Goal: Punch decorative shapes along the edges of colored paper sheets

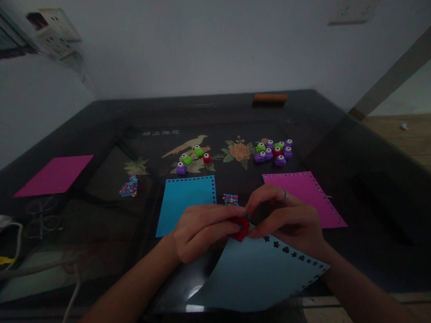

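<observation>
Below the frame's centre, our left hand [204, 231] has fingers closed around the red punch [244, 230], at the top of the grey-blue sheet [258, 273]. Our right hand [291, 220] is half open, its thumb beside the punch. Beyond lie the bright blue sheet [188, 200] and small confetti pile [231, 199].

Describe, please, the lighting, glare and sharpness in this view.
Head view: dim overall, with murky corners; a bright glare patch on the glossy table, beside the held blue sheet; wide-angle stretching at the left sockets; the small beads too soft to separate cleanly.
</observation>
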Action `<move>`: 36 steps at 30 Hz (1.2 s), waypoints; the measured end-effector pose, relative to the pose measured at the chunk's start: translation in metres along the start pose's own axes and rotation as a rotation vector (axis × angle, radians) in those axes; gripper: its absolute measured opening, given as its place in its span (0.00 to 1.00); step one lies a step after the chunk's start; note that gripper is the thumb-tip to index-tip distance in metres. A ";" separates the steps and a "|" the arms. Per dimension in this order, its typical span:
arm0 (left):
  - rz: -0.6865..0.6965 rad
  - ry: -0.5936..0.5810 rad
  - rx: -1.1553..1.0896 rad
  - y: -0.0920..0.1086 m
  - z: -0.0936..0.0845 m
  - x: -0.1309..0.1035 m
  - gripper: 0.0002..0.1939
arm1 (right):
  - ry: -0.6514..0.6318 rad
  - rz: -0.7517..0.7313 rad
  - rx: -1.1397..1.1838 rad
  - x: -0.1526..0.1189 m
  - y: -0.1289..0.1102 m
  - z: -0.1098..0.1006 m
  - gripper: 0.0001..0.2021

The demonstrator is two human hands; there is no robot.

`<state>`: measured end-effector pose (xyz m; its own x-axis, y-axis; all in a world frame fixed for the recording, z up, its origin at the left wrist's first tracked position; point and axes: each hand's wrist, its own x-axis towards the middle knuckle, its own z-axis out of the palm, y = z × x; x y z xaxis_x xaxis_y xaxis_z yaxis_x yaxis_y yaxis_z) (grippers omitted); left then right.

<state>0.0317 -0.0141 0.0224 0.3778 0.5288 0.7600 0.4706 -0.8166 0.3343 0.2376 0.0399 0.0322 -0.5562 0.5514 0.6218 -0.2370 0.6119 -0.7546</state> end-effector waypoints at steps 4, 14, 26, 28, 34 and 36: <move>-0.005 -0.022 -0.051 0.000 -0.003 0.003 0.11 | -0.002 0.004 -0.009 0.001 -0.001 0.000 0.07; -0.011 -0.078 -0.088 0.001 -0.007 0.015 0.10 | -0.038 -0.007 -0.008 -0.001 0.000 -0.001 0.07; -0.018 -0.032 -0.122 0.001 -0.008 0.017 0.06 | -0.031 -0.009 -0.011 0.000 -0.003 -0.001 0.07; 0.020 0.026 -0.126 -0.002 -0.005 0.015 0.05 | -0.025 -0.027 -0.023 0.001 -0.003 -0.001 0.08; 0.134 0.107 -0.163 -0.017 0.009 -0.001 0.09 | -0.015 -0.060 -0.037 0.004 -0.003 0.000 0.08; 0.131 0.106 -0.183 -0.018 0.011 -0.003 0.10 | -0.013 -0.054 -0.033 0.004 -0.004 0.000 0.08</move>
<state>0.0305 0.0015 0.0079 0.3357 0.3967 0.8544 0.2672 -0.9098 0.3175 0.2364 0.0399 0.0373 -0.5540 0.5098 0.6582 -0.2401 0.6592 -0.7126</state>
